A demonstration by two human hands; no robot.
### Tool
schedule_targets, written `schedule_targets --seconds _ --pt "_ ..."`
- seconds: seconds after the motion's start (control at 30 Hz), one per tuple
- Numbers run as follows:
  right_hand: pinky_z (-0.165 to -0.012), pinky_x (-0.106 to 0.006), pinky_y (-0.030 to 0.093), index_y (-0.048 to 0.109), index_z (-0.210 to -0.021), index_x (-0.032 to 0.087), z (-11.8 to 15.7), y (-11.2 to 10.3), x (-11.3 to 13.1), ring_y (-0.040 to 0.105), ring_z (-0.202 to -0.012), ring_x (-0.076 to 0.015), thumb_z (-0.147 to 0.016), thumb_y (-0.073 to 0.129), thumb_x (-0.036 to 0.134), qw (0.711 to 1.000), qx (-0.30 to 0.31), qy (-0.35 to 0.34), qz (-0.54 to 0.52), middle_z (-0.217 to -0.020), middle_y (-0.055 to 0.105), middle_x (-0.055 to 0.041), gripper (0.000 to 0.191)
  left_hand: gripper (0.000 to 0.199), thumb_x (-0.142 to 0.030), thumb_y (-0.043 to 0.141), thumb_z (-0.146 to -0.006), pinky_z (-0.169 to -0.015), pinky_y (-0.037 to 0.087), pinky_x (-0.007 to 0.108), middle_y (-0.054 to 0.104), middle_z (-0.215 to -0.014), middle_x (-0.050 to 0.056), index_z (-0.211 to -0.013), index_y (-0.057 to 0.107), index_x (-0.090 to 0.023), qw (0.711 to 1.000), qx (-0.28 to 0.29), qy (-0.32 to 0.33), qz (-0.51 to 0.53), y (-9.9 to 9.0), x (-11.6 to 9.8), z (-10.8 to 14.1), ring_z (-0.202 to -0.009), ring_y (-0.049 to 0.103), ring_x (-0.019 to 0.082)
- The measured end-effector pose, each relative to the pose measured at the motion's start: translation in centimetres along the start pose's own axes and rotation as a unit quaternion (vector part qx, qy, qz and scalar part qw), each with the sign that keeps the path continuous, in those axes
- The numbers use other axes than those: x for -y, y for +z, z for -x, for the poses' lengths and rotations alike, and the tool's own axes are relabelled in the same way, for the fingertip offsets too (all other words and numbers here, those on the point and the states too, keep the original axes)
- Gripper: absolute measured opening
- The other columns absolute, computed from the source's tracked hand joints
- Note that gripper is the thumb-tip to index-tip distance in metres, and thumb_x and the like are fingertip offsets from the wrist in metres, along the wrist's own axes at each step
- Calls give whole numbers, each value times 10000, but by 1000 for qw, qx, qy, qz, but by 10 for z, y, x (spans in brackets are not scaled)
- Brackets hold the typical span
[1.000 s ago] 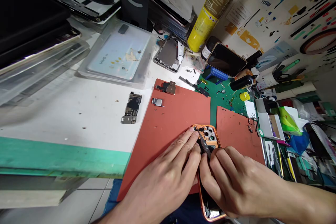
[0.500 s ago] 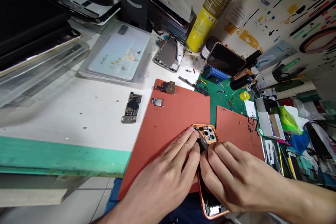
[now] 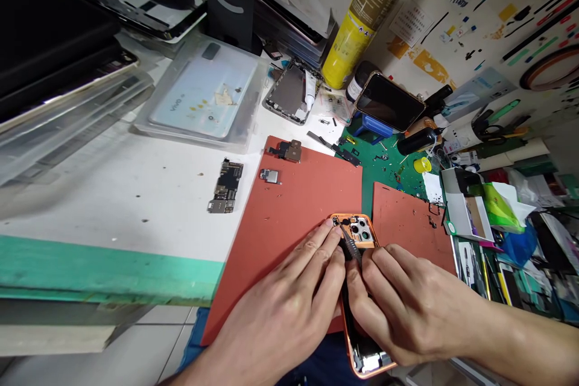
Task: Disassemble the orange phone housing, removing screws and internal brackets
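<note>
An opened phone housing with an orange frame point(image 3: 371, 368) lies on the red mat point(image 3: 298, 193), its camera cutouts at the top end. My right hand point(image 3: 398, 301) is closed round a thin dark tool point(image 3: 351, 247), whose tip rests inside the housing's upper left corner. Against the housing's left edge lies my left hand point(image 3: 289, 289), fingers pressed together and fingertips at that same corner; whether they pinch anything is hidden. A camera module point(image 3: 292, 151) and a small metal part point(image 3: 270, 176) sit higher on the mat.
Left of the mat lies a circuit board point(image 3: 226, 186). Behind are a plastic case holding a phone back point(image 3: 199, 93), a yellow spray can point(image 3: 348, 45) and a propped phone point(image 3: 389, 102). Tools point(image 3: 484, 274) and a white box point(image 3: 468, 211) stand at the right.
My right hand and the tool have shifted very slightly to the right, the tip staying at the same corner. My left hand has barely moved.
</note>
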State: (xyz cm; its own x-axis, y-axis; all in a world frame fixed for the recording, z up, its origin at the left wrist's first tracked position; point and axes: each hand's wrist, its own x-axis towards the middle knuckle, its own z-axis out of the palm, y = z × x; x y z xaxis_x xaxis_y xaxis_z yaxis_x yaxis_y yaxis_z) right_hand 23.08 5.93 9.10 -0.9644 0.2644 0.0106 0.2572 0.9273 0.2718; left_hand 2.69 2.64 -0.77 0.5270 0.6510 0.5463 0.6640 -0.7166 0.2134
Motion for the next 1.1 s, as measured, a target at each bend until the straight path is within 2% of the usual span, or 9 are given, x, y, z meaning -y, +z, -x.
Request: schedule_targets --seconds 0.1,0.27,0.5,0.9,1.1 --pt "-665 -435 463 706 -1076 76 2 -1 0 631 -671 -232 -1025 509 192 1000 -4 -2 8 -851 755 -127 234 366 -87 401 -1069 -1223 545 410 694 -1458 232 -1336 629 15 1000 1 -6 6 0 0 1 -1449 617 344" --pt "-748 -442 478 706 -1127 95 -1 -6 2 699 -808 -275 -1054 503 203 999 13 -5 33 -952 795 -142 242 437 -48 309 -1065 -1210 557 394 713 -1448 188 -1381 607 1 1000 7 -4 -2 -3 2 -2 -1434 635 314" --pt "-698 -430 440 678 -1017 134 -5 -2 0 599 -649 -219 -1058 471 171 1000 3 2 2 -805 724 -77 214 409 -50 336 -1053 -1212 550 386 716 -1433 212 -1318 642 7 1000 -2 -5 -6 -2 2 0 -1432 637 314" --pt "-693 -419 427 637 -928 163 -2 1 1 533 -658 -210 -1014 530 184 1000 -6 5 -11 -774 648 -64 139 404 -48 376 -1030 -1255 501 385 709 -1442 219 -1326 643 9 1000 3 -1 -10 -3 1 -1 -1437 633 315" --pt "-678 -407 466 701 -995 130 -3 4 0 569 -672 -217 -1023 488 172 1000 -16 8 10 -804 708 -88 218 417 -61 361 -1042 -1180 582 416 673 -1490 232 -1359 625 1 1000 25 2 -9 -5 3 0 -1436 632 336"
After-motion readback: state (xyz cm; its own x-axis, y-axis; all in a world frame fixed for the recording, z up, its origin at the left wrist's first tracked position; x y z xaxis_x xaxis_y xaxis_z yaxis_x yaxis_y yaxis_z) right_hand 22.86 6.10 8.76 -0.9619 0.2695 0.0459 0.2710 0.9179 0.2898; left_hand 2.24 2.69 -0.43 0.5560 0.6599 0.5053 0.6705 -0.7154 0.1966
